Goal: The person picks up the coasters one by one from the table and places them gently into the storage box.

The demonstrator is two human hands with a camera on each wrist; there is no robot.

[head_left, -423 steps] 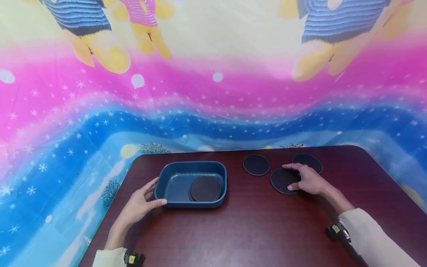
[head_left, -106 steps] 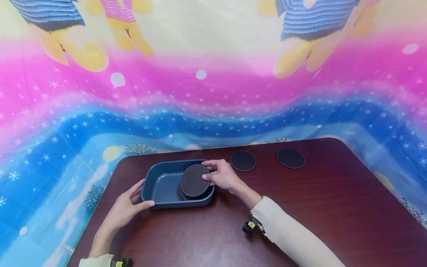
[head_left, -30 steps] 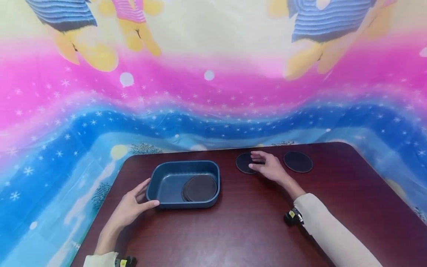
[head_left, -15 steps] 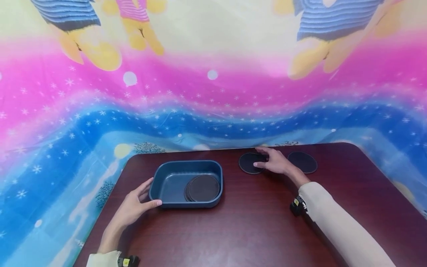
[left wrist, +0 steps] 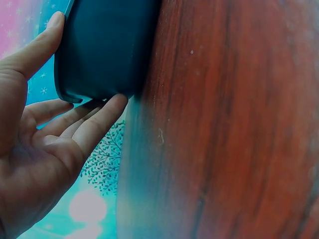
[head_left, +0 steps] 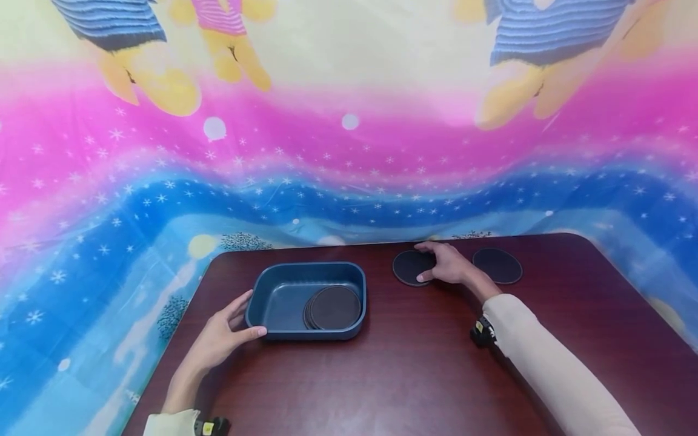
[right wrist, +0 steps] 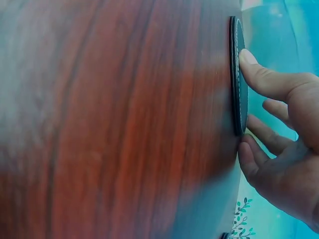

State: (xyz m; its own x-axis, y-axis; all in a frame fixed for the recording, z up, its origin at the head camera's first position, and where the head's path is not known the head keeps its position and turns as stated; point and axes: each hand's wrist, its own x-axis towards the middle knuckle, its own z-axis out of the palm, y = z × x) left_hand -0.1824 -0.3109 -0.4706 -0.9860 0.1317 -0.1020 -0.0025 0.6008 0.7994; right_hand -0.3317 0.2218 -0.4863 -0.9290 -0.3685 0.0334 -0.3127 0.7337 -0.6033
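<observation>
Head view: dark round coaster point(head_left: 408, 267) lying flat, just left of the right hand point(head_left: 451, 265). Left wrist: left hand point(left wrist: 47, 134) has thumb and fingers clamped round a corner of the blue dish point(left wrist: 102, 50). Right wrist: coaster's got pale edge stitching; thumb on top, fingertips apart from it at the rim, honestly can't tell if it's pinched.

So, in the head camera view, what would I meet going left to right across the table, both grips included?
Left grip → blue tray → stacked dark discs at the tray's right side → first loose disc → right grip → second loose disc.
</observation>
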